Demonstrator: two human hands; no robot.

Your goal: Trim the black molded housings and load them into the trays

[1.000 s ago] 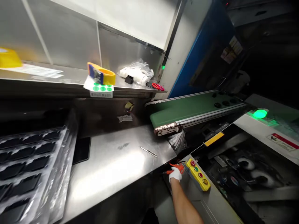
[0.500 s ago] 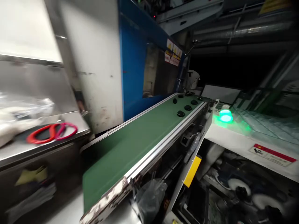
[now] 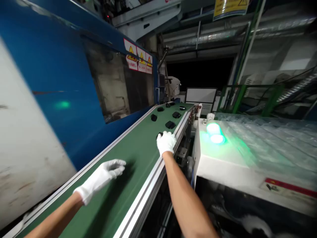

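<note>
A green conveyor belt [image 3: 138, 148] runs away from me with several small black parts on it. My right hand [image 3: 166, 142], in a white glove, reaches far up the belt with its fingers curled over the nearest black part [image 3: 158, 135], which is mostly hidden. Another black part [image 3: 170, 125] lies just beyond it. My left hand [image 3: 104, 175], also gloved, hovers flat over the left side of the belt with fingers stretched out and nothing in it.
A blue machine housing [image 3: 61, 92] with a dark window and warning stickers [image 3: 138, 59] walls the belt's left side. To the right stands a white machine top [image 3: 223, 158] with a glowing green lamp [image 3: 215, 134] and bubble wrap [image 3: 267, 135]. A monitor [image 3: 201, 96] sits at the belt's far end.
My view swung up and right from the steel table to the conveyor. Both hands have come into view over the belt, and the right hand left the yellow button box and now reaches the parts.
</note>
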